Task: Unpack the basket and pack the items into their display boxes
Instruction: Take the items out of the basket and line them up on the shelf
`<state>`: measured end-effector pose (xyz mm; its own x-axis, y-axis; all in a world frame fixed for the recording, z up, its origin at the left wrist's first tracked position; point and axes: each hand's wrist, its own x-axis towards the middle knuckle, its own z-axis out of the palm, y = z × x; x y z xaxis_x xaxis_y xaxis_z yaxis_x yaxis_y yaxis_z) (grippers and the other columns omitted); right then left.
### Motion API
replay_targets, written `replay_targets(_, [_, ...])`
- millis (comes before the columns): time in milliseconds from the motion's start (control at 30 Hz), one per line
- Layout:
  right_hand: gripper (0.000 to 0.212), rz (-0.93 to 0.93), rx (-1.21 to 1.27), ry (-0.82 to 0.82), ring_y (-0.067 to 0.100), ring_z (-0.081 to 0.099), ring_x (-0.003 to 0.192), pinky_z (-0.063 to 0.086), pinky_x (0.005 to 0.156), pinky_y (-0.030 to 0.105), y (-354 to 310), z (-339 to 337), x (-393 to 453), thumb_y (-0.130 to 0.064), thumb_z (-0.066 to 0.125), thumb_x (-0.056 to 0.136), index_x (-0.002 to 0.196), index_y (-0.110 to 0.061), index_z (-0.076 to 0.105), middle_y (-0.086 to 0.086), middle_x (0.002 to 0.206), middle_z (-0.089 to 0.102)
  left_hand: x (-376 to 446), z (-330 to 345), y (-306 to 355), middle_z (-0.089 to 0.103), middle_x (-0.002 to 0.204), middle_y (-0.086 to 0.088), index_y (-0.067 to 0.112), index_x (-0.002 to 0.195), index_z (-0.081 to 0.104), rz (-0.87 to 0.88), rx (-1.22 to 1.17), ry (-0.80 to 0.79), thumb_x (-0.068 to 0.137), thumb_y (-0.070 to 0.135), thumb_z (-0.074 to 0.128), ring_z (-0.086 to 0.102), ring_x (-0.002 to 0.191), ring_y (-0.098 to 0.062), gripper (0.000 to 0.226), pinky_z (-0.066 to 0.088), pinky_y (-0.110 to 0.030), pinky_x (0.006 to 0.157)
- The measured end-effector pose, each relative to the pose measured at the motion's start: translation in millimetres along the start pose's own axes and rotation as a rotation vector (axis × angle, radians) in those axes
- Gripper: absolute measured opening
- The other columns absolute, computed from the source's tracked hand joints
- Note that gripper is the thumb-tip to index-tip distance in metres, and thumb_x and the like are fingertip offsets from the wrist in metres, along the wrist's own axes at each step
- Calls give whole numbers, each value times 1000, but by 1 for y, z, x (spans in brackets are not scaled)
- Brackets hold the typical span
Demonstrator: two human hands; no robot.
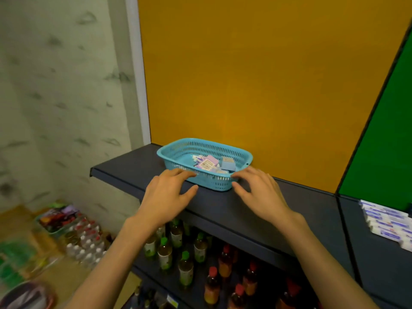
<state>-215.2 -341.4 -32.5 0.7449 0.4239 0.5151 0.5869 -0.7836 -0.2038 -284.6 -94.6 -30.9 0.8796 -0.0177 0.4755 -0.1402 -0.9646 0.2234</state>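
A turquoise plastic basket [178, 150] stands on the dark shelf [124, 166] against the yellow back panel. Inside lie several small packets, pink, purple and blue [209, 162]. My left hand [167, 195] hovers at the basket's near left corner, fingers spread and relaxed, fingertips close to the rim. On the other side my right hand [259, 191] reaches to the near right corner, fingers also spread. Neither hand grips anything. No display boxes are visible.
White and blue boxes [388, 224] lie on the shelf at the far right under a green panel. Bottles with green and red caps [200, 264] fill the lower shelves. Packs of bottles and a tray of goods [66, 221] sit on the floor at left.
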Motion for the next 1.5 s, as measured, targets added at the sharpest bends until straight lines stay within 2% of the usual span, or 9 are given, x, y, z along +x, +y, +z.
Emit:
replay_targets(200, [32, 40, -73, -21, 20, 60, 107, 45, 81, 35, -56, 29, 45, -42, 55, 98, 124, -26, 64, -4, 117, 63, 3, -29, -86, 57, 137, 10, 37, 138, 52, -1, 7, -44, 96, 54, 48, 52, 122, -17, 45, 48, -41, 93])
replay_targets(400, [30, 111, -119, -36, 20, 61, 105, 46, 80, 35, -76, 45, 75, -41, 55, 98, 121, -25, 66, -3, 111, 64, 33, -37, -134, 57, 138, 8, 36, 139, 52, 45, -2, -53, 97, 54, 48, 52, 122, -18, 46, 49, -41, 94])
replay_targets(600, [29, 152, -158, -38, 20, 62, 103, 48, 81, 36, -67, 60, 111, -41, 57, 96, 118, -25, 67, -3, 113, 64, 78, -21, -158, 58, 134, 8, 35, 138, 53, 107, -32, -72, 97, 52, 50, 54, 119, -16, 45, 50, -40, 90])
replay_targets(800, [29, 186, -173, -30, 21, 61, 106, 47, 83, 37, -41, 77, 150, -40, 57, 96, 120, -26, 67, -3, 118, 65, 140, 3, -171, 62, 122, 7, 34, 134, 57, 152, -48, -108, 96, 51, 52, 56, 113, -16, 42, 50, -38, 86])
replay_targets(1033, [28, 195, -183, -33, 18, 60, 111, 44, 85, 33, -23, 89, 187, -35, 59, 97, 122, -24, 66, -4, 123, 65, 208, 31, -174, 61, 128, 6, 34, 134, 57, 223, -22, -200, 96, 50, 54, 57, 114, -18, 41, 51, -40, 88])
replay_targets(1233, [28, 196, -189, -97, 16, 59, 112, 39, 84, 29, -23, 106, 206, -35, 58, 98, 122, -25, 66, -4, 124, 64, 242, 66, -183, 62, 129, 6, 33, 128, 62, 310, 25, -379, 92, 45, 63, 59, 110, -14, 38, 50, -34, 82])
replay_targets(1367, [27, 219, -166, -149, 18, 59, 112, 44, 88, 34, -28, 117, 215, -37, 62, 96, 120, -26, 67, -5, 122, 65, 259, 86, -182, 67, 111, 13, 32, 115, 69, 371, 18, -531, 88, 44, 70, 60, 99, -8, 31, 48, -28, 77])
replay_targets(1500, [23, 247, -179, -165, 17, 60, 109, 42, 81, 31, -32, 125, 219, -37, 63, 94, 115, -27, 68, -6, 120, 66, 270, 102, -177, 67, 91, 18, 27, 101, 74, 419, 14, -718, 83, 36, 78, 62, 96, -7, 20, 53, -33, 86])
